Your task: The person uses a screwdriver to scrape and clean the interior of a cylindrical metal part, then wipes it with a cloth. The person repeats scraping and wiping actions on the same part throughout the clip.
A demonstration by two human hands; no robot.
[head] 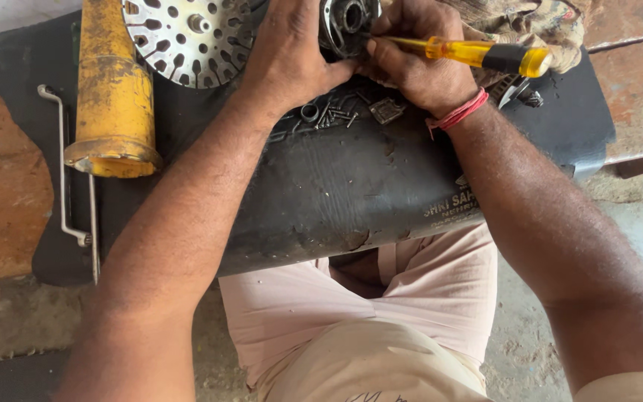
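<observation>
Yellow translucent plastic forms the handle of a black-collared screwdriver (485, 53) at top centre, gripped by the right hand (418, 63) with fingers curled tight around it. Left hand (288, 52) presses a round grey metal motor part (345, 22), fingers closed over it. Small screws (329, 115) lie below on a black rubber mat (336, 186); a perforated silver metal disc (187, 37) sits upper left.

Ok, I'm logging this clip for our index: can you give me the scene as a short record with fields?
view: head camera, looking down
left hand: pressed on a metal part
right hand: holds a yellow screwdriver, tip at the metal part
wrist: red thread on the right
surface: black rubber mat
loose bits: screws by the hands
nearby: perforated disc, yellow cylinder, bent rod, cloth
</observation>
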